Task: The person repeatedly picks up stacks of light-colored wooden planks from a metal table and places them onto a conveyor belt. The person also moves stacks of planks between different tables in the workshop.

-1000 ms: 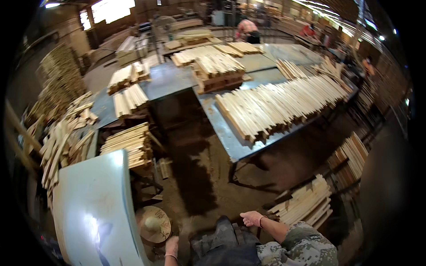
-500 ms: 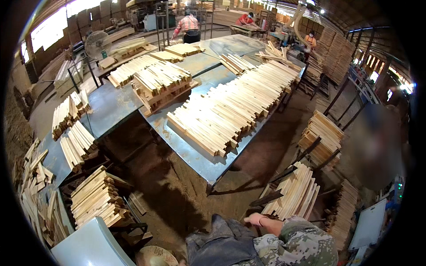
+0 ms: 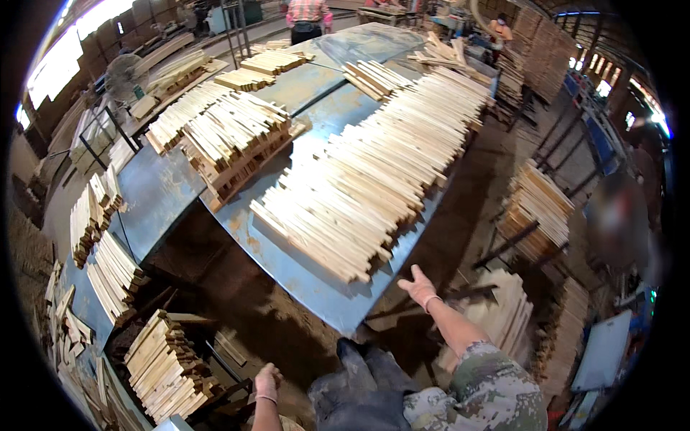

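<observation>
My right hand (image 3: 418,286), in a pale glove, reaches forward past the near right corner of a blue metal-topped table (image 3: 327,305). Its fingers are apart and it holds nothing. Closest to it is a broad row of light wooden strips (image 3: 359,187), laid side by side on the table, a short gap away. At the lower middle my left hand (image 3: 267,381) hangs with its fingers curled in, and no object shows in it. A stack of wooden strips (image 3: 169,366) stands to its left. Beside my right forearm another bundle of strips (image 3: 503,309) lies blurred on a rack.
More strips (image 3: 237,133) are piled on the table's left part, with smaller bundles (image 3: 115,273) at its left edge. Another strip stack (image 3: 539,208) stands on the right. A person in a checked shirt (image 3: 307,14) stands beyond the table; others work farther back.
My right hand has moved forward and up, away from the bundle on the right toward the table. My left hand has come into view. The view has shifted, bringing the table closer.
</observation>
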### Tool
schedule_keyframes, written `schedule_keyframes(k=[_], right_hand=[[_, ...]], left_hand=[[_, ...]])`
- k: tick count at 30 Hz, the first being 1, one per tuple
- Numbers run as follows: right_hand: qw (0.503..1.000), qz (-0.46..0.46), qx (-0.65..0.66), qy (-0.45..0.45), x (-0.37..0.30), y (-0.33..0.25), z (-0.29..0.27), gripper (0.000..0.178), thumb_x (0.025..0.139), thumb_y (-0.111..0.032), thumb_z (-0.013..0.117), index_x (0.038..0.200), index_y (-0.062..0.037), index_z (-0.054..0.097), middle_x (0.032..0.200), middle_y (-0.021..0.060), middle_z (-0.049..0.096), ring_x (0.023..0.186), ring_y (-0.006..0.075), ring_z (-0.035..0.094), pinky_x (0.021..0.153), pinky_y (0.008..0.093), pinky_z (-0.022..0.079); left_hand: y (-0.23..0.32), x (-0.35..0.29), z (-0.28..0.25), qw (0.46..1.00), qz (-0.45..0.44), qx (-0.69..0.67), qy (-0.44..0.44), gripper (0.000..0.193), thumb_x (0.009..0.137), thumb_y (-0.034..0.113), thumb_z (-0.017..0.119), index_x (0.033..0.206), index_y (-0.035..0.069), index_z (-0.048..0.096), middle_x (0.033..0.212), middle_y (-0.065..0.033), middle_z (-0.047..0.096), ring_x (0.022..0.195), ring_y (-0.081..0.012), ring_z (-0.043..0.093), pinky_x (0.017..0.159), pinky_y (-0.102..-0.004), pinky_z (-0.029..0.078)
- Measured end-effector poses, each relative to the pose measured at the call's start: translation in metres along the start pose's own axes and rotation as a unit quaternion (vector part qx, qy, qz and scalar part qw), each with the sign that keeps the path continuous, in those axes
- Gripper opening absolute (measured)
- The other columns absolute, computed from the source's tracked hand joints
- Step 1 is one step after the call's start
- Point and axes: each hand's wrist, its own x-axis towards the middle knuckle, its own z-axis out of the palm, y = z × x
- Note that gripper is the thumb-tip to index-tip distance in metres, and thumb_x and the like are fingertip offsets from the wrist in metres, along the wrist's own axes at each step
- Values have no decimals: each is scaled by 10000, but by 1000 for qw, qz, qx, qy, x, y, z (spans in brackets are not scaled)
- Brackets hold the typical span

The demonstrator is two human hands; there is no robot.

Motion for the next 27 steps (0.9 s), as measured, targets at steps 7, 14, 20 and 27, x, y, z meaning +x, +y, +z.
schedule_keyframes(k=[7,14,20,27], right_hand=[[970,-123,-14,209,225,3,-52,923,867,-322,828,1625,-19,398,1610,245,478,1479,416,457,1258,433,357],[982,-80,-7,169,308,-13,-71,833,907,-311,745,1606,4,418,1505,269,557,1407,423,518,1195,449,413],[975,-75,93,190,329,-23,-60,753,911,-300,751,1555,2,504,1439,254,611,1366,369,567,1169,404,420],[988,-67,132,-34,210,1,-51,780,916,-241,815,1555,58,484,1144,102,657,1026,200,633,967,351,533]], left_hand=[[3,36,138,992,-101,78,4,208,992,320,674,869,156,636,693,-20,602,598,-196,600,556,-360,489],[86,89,274,979,170,79,82,404,999,362,699,1209,23,634,1081,-81,676,929,-193,619,820,-367,515],[131,153,303,967,216,29,130,787,977,426,761,1528,-41,448,1415,-178,619,1225,-309,600,1089,-432,466],[182,152,317,977,196,-65,55,827,1016,491,668,1620,23,351,1527,-155,563,1321,-322,588,1119,-477,478]])
